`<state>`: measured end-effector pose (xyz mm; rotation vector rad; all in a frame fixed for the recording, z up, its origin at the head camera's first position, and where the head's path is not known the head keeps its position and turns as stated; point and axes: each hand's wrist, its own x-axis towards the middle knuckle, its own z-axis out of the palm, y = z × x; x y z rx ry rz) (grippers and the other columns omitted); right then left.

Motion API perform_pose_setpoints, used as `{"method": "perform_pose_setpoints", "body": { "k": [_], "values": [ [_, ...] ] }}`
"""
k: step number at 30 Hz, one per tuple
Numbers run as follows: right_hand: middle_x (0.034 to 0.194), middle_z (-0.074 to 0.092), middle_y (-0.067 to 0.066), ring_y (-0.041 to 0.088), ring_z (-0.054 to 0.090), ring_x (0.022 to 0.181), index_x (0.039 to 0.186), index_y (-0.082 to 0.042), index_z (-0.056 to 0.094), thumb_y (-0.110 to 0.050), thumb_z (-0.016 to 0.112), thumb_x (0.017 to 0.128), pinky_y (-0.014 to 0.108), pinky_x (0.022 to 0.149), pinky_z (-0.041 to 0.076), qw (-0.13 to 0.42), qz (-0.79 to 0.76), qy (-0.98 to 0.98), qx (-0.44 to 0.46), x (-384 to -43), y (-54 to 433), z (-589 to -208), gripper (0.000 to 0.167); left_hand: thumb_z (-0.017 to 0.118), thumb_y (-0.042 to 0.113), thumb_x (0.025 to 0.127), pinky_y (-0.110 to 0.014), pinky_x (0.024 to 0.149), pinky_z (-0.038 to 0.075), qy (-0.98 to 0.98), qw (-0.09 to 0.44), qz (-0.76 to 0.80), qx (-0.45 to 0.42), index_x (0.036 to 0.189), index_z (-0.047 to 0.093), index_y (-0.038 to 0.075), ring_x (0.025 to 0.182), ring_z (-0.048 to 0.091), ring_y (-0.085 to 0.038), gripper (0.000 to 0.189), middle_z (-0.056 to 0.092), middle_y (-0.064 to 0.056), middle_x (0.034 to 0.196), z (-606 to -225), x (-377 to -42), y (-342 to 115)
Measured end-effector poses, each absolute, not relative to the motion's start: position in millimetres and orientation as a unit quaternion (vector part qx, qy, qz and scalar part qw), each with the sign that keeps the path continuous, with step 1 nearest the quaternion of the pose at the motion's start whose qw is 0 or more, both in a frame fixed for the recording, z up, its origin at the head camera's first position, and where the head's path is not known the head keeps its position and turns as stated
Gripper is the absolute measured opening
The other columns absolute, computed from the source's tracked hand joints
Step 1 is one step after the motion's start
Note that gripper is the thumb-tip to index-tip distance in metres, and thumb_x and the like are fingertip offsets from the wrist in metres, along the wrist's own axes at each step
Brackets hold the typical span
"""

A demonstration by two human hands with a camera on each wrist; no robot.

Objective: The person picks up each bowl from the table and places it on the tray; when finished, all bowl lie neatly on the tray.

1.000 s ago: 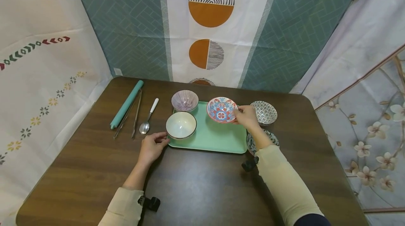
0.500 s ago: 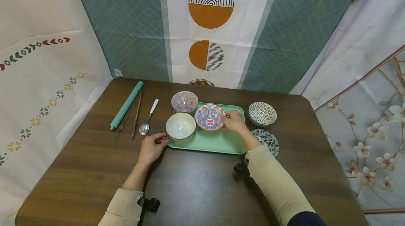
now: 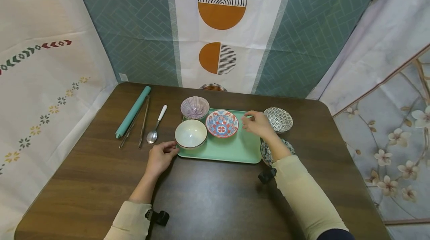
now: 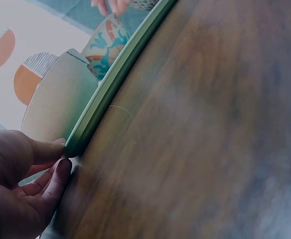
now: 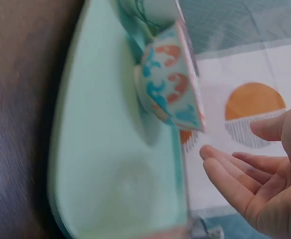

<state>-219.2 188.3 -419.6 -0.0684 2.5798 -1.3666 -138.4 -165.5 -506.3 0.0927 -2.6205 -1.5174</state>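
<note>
My left hand (image 3: 162, 157) pinches the near left corner of a green tray (image 3: 231, 149) between thumb and fingers, as the left wrist view shows up close. On the tray's left half sit a cream bowl with a dark rim (image 3: 190, 134) and, right beside it, a red and blue patterned bowl (image 3: 221, 123). A purple striped bowl (image 3: 195, 107) stands behind the cream one, at the tray's back left corner. Fingers apart and holding nothing, my right hand (image 3: 259, 123) hovers over the tray's right side, a short gap from the patterned bowl (image 5: 166, 79).
Right of the tray stand a lattice-patterned bowl (image 3: 279, 120) and a leaf-patterned dish (image 3: 267, 153), the latter partly under my right forearm. To the left lie a spoon with a white handle (image 3: 158, 124), thin metal utensils (image 3: 144, 122) and a teal stick-like roll (image 3: 133, 112).
My right hand has carried the patterned bowl left and down onto the tray beside the cream bowl, let go, and drawn back to the right. My left hand stays at the tray corner.
</note>
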Motion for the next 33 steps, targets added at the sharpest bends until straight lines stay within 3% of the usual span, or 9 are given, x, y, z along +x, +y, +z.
{"method": "perform_pose_setpoints", "body": {
  "k": [7, 15, 25, 33],
  "values": [
    [0.121, 0.065, 0.023, 0.038, 0.067, 0.108, 0.145, 0.001, 0.049, -0.033, 0.054, 0.106, 0.044, 0.087, 0.056, 0.06, -0.423, 0.904, -0.016, -219.3, 217.4, -408.1, 0.052, 0.079, 0.004, 0.087, -0.012, 0.066, 0.049, -0.864, 0.058, -0.498, 0.03, 0.109, 0.075, -0.006, 0.084, 0.072, -0.026, 0.024, 0.075, -0.016, 0.091, -507.2, -139.0, -166.1],
    [0.123, 0.066, 0.027, 0.043, 0.061, 0.114, 0.137, 0.002, 0.058, -0.033, 0.055, 0.104, 0.057, 0.094, 0.049, -0.026, -0.371, 0.928, -0.005, -217.8, 261.4, -403.2, 0.048, 0.079, 0.005, 0.087, -0.017, 0.067, 0.051, -0.868, 0.055, -0.493, 0.03, 0.109, 0.075, -0.005, 0.084, 0.072, -0.025, 0.024, 0.075, -0.015, 0.091, -507.5, -138.0, -166.7],
    [0.12, 0.066, 0.029, 0.046, 0.06, 0.113, 0.132, 0.006, 0.06, -0.033, 0.056, 0.103, 0.056, 0.091, 0.049, -0.088, -0.349, 0.932, 0.038, -213.7, 311.6, -404.7, 0.048, 0.079, 0.006, 0.087, -0.018, 0.068, 0.052, -0.868, 0.051, -0.493, 0.035, 0.109, 0.075, -0.004, 0.085, 0.072, -0.024, 0.025, 0.075, -0.014, 0.092, -508.2, -138.0, -167.2],
    [0.118, 0.067, 0.03, 0.048, 0.048, 0.121, 0.127, 0.007, 0.063, -0.026, 0.057, 0.103, 0.059, 0.103, 0.031, -0.142, -0.365, 0.917, 0.078, -212.9, 331.5, -422.1, 0.041, 0.079, 0.005, 0.087, -0.019, 0.068, 0.053, -0.867, 0.053, -0.495, 0.03, 0.109, 0.075, -0.005, 0.084, 0.071, -0.024, 0.024, 0.075, -0.015, 0.092, -507.2, -138.5, -166.4]
  ]
}}
